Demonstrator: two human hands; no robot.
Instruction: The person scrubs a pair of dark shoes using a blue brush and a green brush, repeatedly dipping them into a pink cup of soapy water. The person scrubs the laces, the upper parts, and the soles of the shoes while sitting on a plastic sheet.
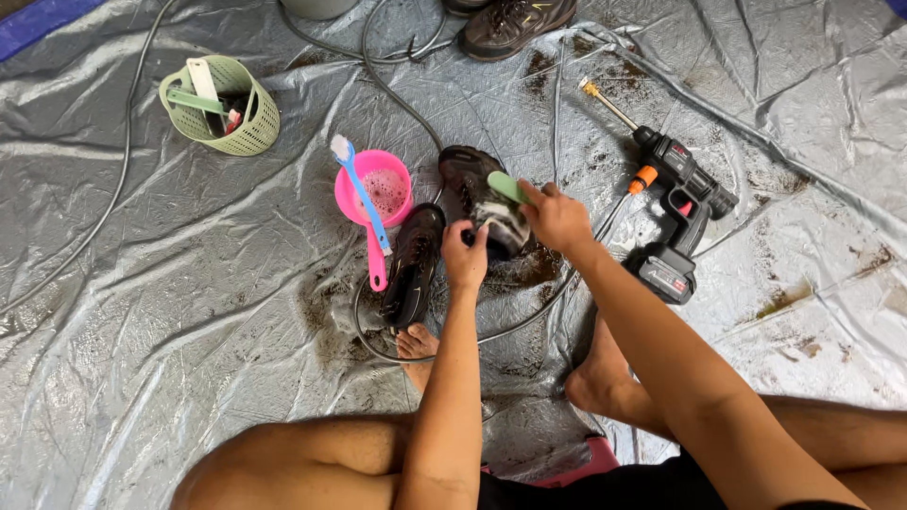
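A dark, muddy shoe with soap foam on it sits on the grey plastic sheet. My left hand grips its near end. My right hand holds a green brush pressed against the shoe's upper. A second dark shoe lies just left of it, sole side toward my left foot.
A pink dipper with soapy water carries a blue toothbrush. A green basket of brushes stands far left. A black cordless spray gun lies right. Hoses cross the sheet. Another pair of shoes sits at the top.
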